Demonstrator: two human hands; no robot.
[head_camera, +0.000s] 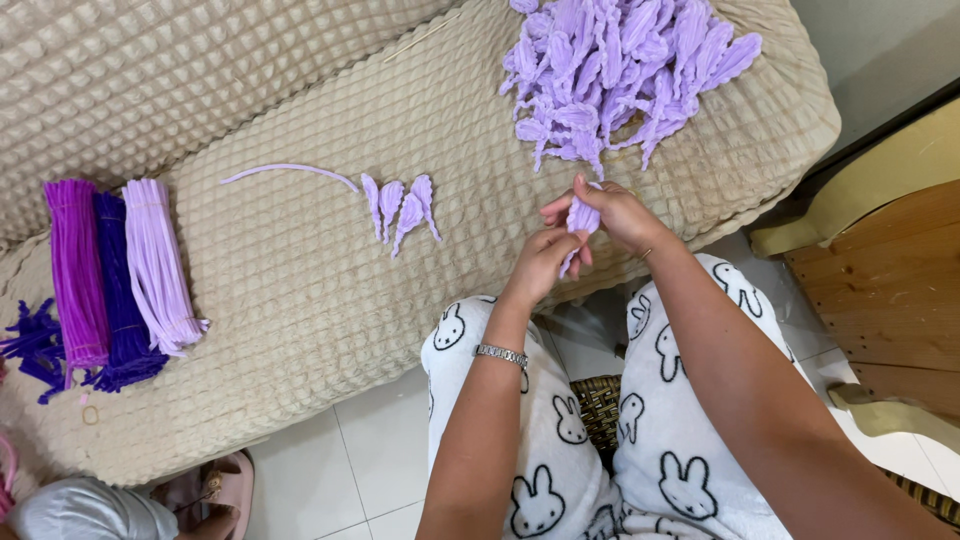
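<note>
My left hand (545, 262) and my right hand (615, 212) meet over the front edge of a beige quilted sofa seat (300, 290). Together they pinch a light purple pipe cleaner piece (582, 218) folded into a narrow petal shape. A big heap of similar light purple petals (620, 70) lies just beyond my hands. Three finished petals (400, 205) lie side by side to the left, next to a single curved light purple pipe cleaner (290, 171).
Three bundles of straight pipe cleaners, magenta (75, 270), dark purple (120, 290) and pale lilac (160, 265), lie at the seat's left. Dark purple shaped bits (35, 345) are beside them. A wooden piece of furniture (890, 290) stands at the right. Below are tile floor and my knees.
</note>
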